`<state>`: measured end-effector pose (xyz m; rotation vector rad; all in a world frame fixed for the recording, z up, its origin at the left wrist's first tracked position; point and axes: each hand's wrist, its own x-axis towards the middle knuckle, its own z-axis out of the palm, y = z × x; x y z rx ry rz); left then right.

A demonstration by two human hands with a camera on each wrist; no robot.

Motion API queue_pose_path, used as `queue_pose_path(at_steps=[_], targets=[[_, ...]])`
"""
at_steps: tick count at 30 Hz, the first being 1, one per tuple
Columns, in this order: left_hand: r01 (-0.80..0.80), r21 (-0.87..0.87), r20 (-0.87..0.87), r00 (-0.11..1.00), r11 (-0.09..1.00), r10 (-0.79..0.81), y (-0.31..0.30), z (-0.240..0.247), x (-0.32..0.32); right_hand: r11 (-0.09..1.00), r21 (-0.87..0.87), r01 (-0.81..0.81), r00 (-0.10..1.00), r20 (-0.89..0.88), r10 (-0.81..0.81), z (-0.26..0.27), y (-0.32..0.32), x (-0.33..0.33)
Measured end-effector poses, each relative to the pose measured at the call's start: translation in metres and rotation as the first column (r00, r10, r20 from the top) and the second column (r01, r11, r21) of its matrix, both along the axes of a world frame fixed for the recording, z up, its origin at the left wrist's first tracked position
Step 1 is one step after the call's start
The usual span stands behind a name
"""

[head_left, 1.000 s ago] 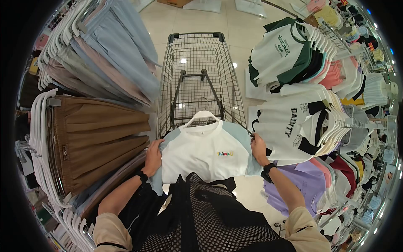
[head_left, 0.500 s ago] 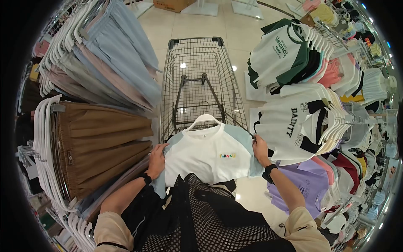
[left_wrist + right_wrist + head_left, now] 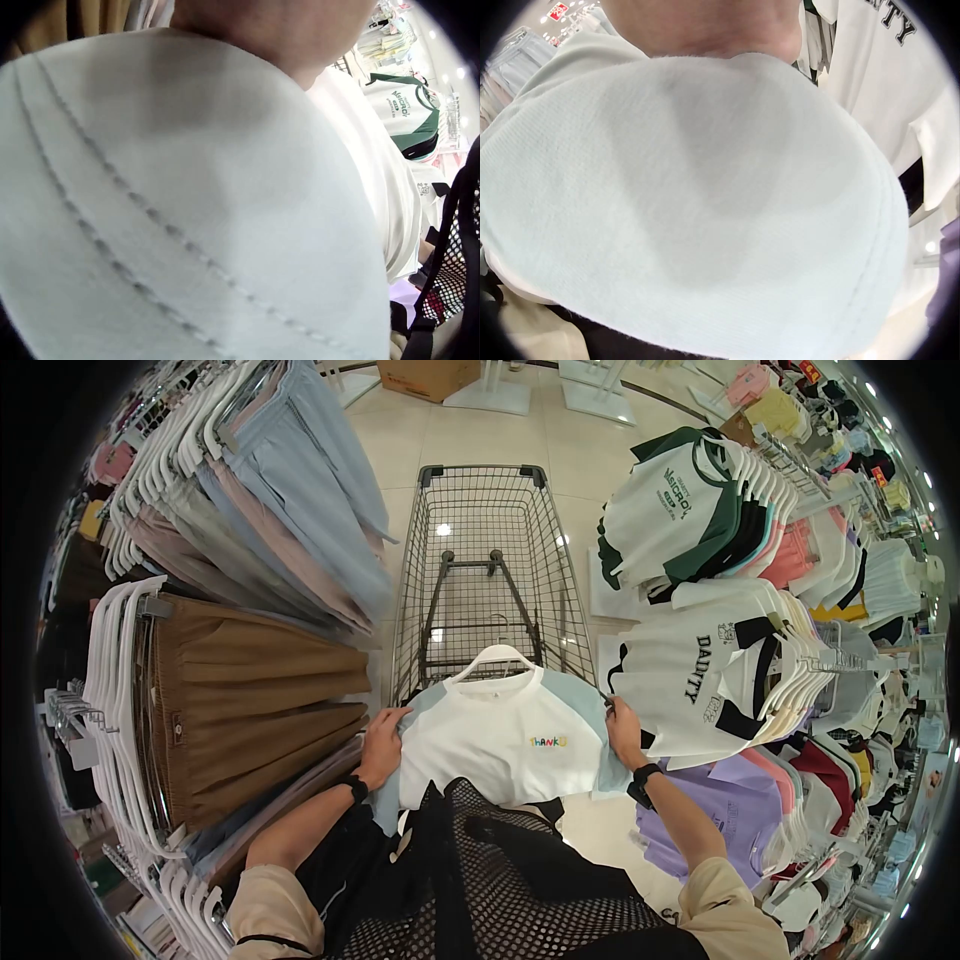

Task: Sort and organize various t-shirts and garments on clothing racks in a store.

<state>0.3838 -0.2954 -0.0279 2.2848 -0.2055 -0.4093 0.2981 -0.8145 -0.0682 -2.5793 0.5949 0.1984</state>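
A white T-shirt (image 3: pixel 480 750) with pale blue raglan sleeves and a small colourful "THANKU" print is spread flat between my hands. Its white hanger (image 3: pixel 500 653) pokes out of the neckline, the hook pointing at the cart. My left hand (image 3: pixel 381 748) grips the sleeve on the left, fingertips at the shoulder seam side. On the other side my right hand (image 3: pixel 625 732) pinches the opposite sleeve near its upper edge. Sleeve cloth (image 3: pixel 187 195) fills the left wrist view below the hand, and the other sleeve (image 3: pixel 705 187) fills the right wrist view. The fingertips are hidden in both wrist views.
A wire shopping cart (image 3: pixel 575 590) stands directly ahead, beyond the T-shirt. Brown pants (image 3: pixel 265 710) and light blue pants (image 3: pixel 310 480) hang on the left. Racks of printed tops (image 3: pixel 690 670), including a purple one (image 3: pixel 715 815), line the right. A cardboard box (image 3: pixel 430 377) sits far ahead.
The cart, racks and T-shirt have shifted slightly downward in the head view. Both hands keep their hold on the sleeves, and the T-shirt stays stretched between them.
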Motion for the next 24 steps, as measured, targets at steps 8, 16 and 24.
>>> queue_pose_path(at_steps=[8, 16, 24], targets=[[0.007, -0.047, 0.023, 1.0, 0.999, -0.006, 0.005, -0.01, 0.007, 1.0, -0.005, -0.005, 0.998, 0.064, 0.006, -0.002, 0.002, 0.001], [0.039, -0.037, 0.08, 0.996, 0.999, -0.036, 0.001, -0.004, 0.017, 1.0, -0.009, 0.013, 0.999, 0.045, -0.013, -0.002, 0.001, -0.005], [0.054, -0.022, 0.116, 0.992, 0.998, -0.051, 0.007, -0.007, 0.017, 0.997, -0.076, -0.015, 0.999, 0.051, 0.019, -0.011, 0.008, -0.017]])
